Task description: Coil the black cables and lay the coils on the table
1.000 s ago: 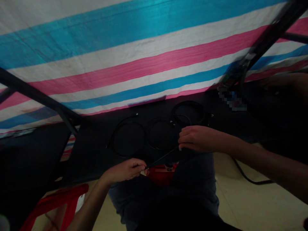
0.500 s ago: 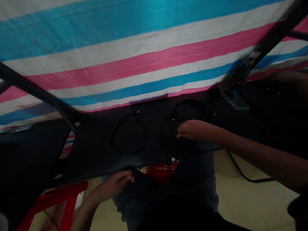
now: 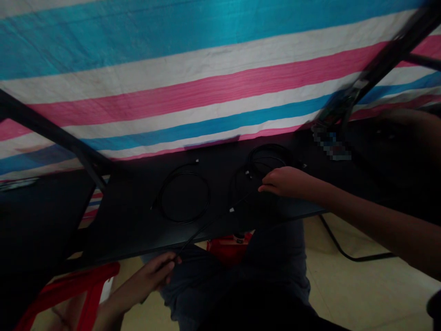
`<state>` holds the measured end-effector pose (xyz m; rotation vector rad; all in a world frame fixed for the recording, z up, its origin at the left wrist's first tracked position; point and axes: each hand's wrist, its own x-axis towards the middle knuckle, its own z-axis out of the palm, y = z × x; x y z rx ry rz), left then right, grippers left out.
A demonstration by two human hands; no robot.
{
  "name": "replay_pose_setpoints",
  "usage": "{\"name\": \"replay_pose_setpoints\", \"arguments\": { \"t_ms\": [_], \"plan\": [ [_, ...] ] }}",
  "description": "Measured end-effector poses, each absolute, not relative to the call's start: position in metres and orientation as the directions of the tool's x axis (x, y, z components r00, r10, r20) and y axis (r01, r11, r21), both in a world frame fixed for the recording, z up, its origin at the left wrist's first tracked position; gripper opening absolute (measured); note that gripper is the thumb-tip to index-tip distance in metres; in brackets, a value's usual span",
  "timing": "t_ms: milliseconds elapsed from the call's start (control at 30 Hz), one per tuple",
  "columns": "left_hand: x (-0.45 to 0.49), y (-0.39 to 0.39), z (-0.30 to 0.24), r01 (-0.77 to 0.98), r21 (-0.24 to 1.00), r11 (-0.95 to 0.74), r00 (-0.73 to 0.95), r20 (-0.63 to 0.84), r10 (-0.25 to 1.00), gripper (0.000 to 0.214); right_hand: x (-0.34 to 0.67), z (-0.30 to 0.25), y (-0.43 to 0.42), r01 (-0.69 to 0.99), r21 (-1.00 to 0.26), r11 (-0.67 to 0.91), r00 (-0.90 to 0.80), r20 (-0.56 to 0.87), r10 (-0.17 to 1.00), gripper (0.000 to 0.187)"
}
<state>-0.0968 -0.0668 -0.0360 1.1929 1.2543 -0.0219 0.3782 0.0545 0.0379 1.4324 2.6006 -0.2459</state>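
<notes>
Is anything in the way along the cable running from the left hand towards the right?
Nothing visible blocks it. From the left hand, the black cable crosses the near edge of the table, slanting toward the right hand. A small white plug shows along that line, perhaps its own.

On my feed I see a left coil (image 3: 209,193) and a right coil (image 3: 267,146) on the tabletop (image 3: 124,197), a hanging sheet (image 3: 193,55) behind. The right hand (image 3: 284,181) is just before the right coil; a loose cable (image 3: 206,225) runs from the left hand (image 3: 156,271) across the front edge.
</notes>
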Motion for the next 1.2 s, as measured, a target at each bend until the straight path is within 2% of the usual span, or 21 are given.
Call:
{"name": "replay_pose_setpoints", "arguments": {
  "t_ms": [100,200,267,367,467,567,733,867,933,1033,1200],
  "plan": [
    [-0.073,-0.068,-0.044,0.456,0.709,0.538,0.351,-0.699,0.623,0.06,0.375,0.035,0.053,0.832,0.011,0.555,-0.537,-0.234,0.81,0.038],
    [-0.052,-0.065,-0.05,0.396,0.741,0.542,0.332,-0.666,0.668,0.057,0.372,0.034,0.053,0.814,0.026,0.58,-0.561,-0.223,0.797,0.037],
    [-0.043,-0.064,-0.053,0.452,0.745,0.491,0.391,-0.66,0.642,0.053,0.37,0.032,0.053,0.812,0.024,0.584,-0.566,-0.213,0.796,0.038],
    [-0.036,-0.065,-0.06,0.65,0.694,0.309,0.462,-0.684,0.565,0.037,0.367,0.028,0.05,0.806,0.004,0.593,-0.578,-0.216,0.787,0.037],
    [-0.036,-0.069,-0.069,0.775,0.62,0.125,0.433,-0.664,0.61,0.026,0.367,0.021,0.048,0.797,-0.016,0.603,-0.586,-0.258,0.768,0.037],
    [-0.041,-0.069,-0.073,0.794,0.602,0.081,0.433,-0.655,0.62,0.028,0.373,0.02,0.05,0.807,-0.02,0.591,-0.576,-0.249,0.778,0.04],
    [-0.038,-0.063,-0.054,0.711,0.653,0.262,0.446,-0.706,0.55,0.045,0.376,0.034,0.053,0.812,-0.005,0.583,-0.575,-0.18,0.798,0.04],
    [0.006,-0.06,-0.026,0.531,0.815,0.232,0.476,-0.513,0.715,0.05,0.355,0.046,0.046,0.773,-0.069,0.631,-0.632,-0.174,0.755,0.041],
    [0.029,-0.058,-0.015,0.468,0.853,0.228,0.494,-0.467,0.734,0.048,0.344,0.048,0.042,0.761,-0.068,0.645,-0.647,-0.164,0.745,0.04],
    [0.042,-0.056,-0.008,0.507,0.84,0.19,0.552,-0.486,0.677,0.04,0.34,0.046,0.037,0.734,-0.095,0.673,-0.678,-0.173,0.715,0.037],
    [0.009,-0.059,-0.014,0.629,0.764,0.147,0.591,-0.592,0.548,0.035,0.363,0.041,0.041,0.681,-0.171,0.712,-0.732,-0.155,0.663,0.031]
  ]
}}
